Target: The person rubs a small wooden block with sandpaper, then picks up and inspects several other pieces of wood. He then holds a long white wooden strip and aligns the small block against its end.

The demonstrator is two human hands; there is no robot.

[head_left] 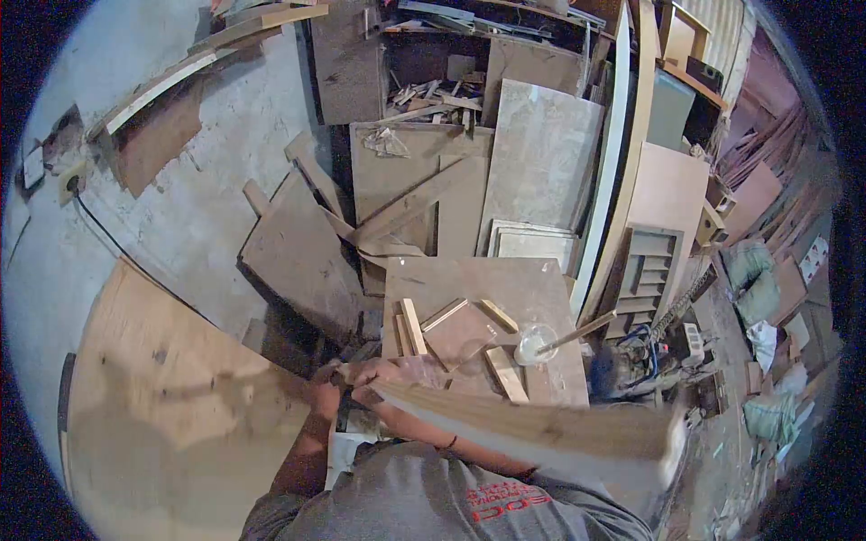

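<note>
My right hand (pixel 372 371) is closed around the near end of a long wooden plank (pixel 541 426). The plank runs to the right across my body and is blurred. My left hand (pixel 323 393) sits just left of the right hand, closed at the same end of the plank, beside the edge of a large plywood sheet (pixel 171 406). The fingers are partly hidden by blur. Just beyond my hands stands a brown work board (pixel 469 279) carrying a square panel (pixel 460 332) and several short wood strips (pixel 411 326).
A clear plastic cup (pixel 534 343) with a stick in it rests on the work board. Boards and offcuts (pixel 541 153) lean against the far wall. A slatted frame (pixel 645 270) and bags (pixel 753 279) crowd the right side. A cable (pixel 108 236) crosses the grey floor on the left.
</note>
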